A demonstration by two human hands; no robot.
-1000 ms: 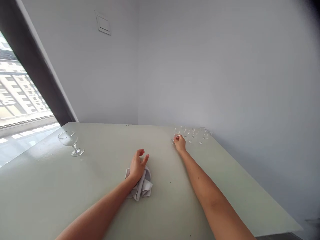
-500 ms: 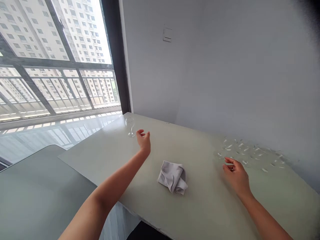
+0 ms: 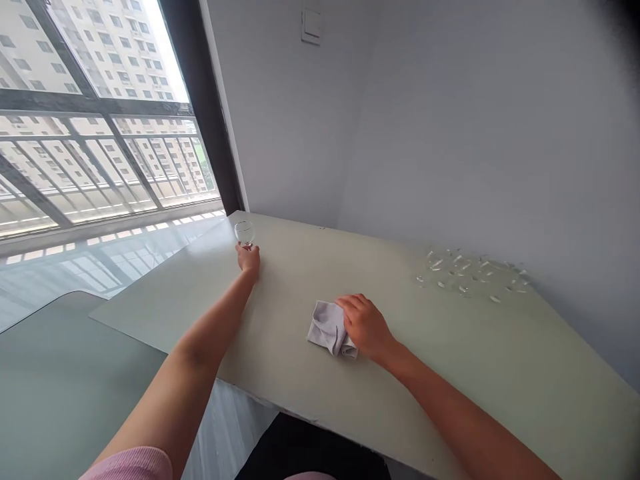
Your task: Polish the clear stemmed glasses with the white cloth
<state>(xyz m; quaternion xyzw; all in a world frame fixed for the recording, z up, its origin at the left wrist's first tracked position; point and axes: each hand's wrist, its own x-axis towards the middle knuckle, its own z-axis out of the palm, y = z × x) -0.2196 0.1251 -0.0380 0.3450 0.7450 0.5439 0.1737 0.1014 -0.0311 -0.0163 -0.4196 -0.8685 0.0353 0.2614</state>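
Note:
A clear stemmed wine glass stands upright near the table's far left corner. My left hand reaches out to it, fingers closed around the stem below the bowl; the foot is hidden behind the hand. Closer to me lies a folded light grey cloth in the middle of the table. My right hand rests on the cloth's right side with its fingers bent together over it. The fingertips and that part of the cloth are partly hidden.
Several clear stemmed glasses stand grouped along the wall at the right of the pale table. A lower grey-green surface adjoins on the left. Windows with railings are at the far left.
My left hand has moved onto the wine glass and closed around its stem. My right hand has come left from beside the grouped glasses onto the cloth. The view has shifted slightly.

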